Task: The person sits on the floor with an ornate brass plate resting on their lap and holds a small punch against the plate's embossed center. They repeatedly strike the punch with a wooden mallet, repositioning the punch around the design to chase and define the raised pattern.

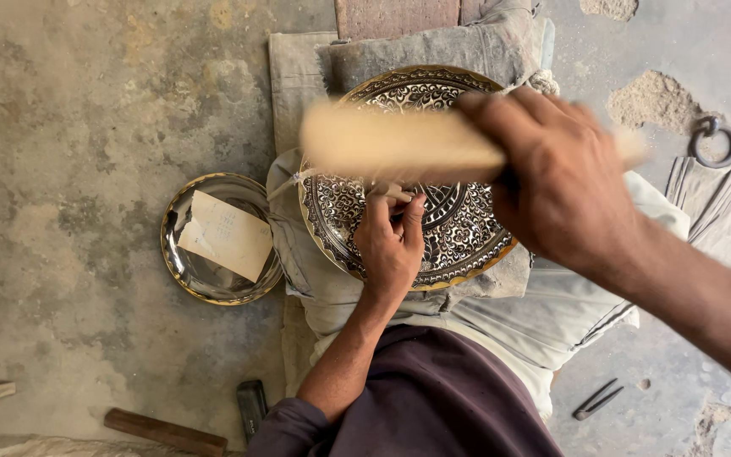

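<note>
on the stained floor, far left, a shiny metal bowl (213,241) holds a piece of paper (226,234). next, an engraved brass plate (458,228) rests on folded cloth (315,85) over the person's lap. the left hand (391,245) pinches a small chisel-like tool (387,191) against the plate, fingers closed on it. the right hand (564,182) grips a blurred wooden mallet (399,144) above. a stray blow could hit the left fingers or make the tool skid, scarring the pattern.

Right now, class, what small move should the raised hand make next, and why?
Probably bring the wooden mallet down onto the small tool that the left hand holds against the engraved plate; the right hand holds it raised just above.
</note>
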`<state>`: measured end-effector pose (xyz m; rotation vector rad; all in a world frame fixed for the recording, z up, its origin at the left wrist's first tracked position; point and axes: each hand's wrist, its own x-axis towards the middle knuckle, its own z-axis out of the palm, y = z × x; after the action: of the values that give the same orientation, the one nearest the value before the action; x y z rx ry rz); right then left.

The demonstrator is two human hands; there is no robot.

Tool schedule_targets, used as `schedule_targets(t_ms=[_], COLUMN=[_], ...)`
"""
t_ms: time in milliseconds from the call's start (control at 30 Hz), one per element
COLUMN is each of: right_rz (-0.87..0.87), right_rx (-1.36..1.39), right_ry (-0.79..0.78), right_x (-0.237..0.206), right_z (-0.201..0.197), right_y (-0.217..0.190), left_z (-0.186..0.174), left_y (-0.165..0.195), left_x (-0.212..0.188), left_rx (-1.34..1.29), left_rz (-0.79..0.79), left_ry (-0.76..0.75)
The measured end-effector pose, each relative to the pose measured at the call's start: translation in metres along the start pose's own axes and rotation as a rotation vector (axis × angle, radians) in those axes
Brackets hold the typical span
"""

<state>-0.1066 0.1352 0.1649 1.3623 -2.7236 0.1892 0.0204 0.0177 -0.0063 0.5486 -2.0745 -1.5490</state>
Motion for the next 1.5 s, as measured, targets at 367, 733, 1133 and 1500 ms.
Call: schedule_targets(t_ms=[367, 733, 1133, 1500], right_rz=[-0.209, -0.009, -0.088, 0.001], right_rx=[-0.521, -0.036, -0.378, -0.038], right_ry=[-0.073, 0.048, -0.076, -0.010], right_x=[0.003, 0.006, 0.007, -0.007], right_z=[-0.009, -0.017, -0.016, -0.008], right_y=[-0.002, -0.005, -0.011, 0.000], left_z=[0.003, -0.001, -0.001, -0.003], left_y=[-0.012, -0.001, -0.002, -0.001], left_x=[-0.003, -0.001, -0.002, -0.001], left_rx=[0.088, -0.023, -0.024, 0.054], left_rz=[-0.056, -0.040, 0.001, 0.067], left_ry=[-0.031, -0.032, -0.031, -0.047])
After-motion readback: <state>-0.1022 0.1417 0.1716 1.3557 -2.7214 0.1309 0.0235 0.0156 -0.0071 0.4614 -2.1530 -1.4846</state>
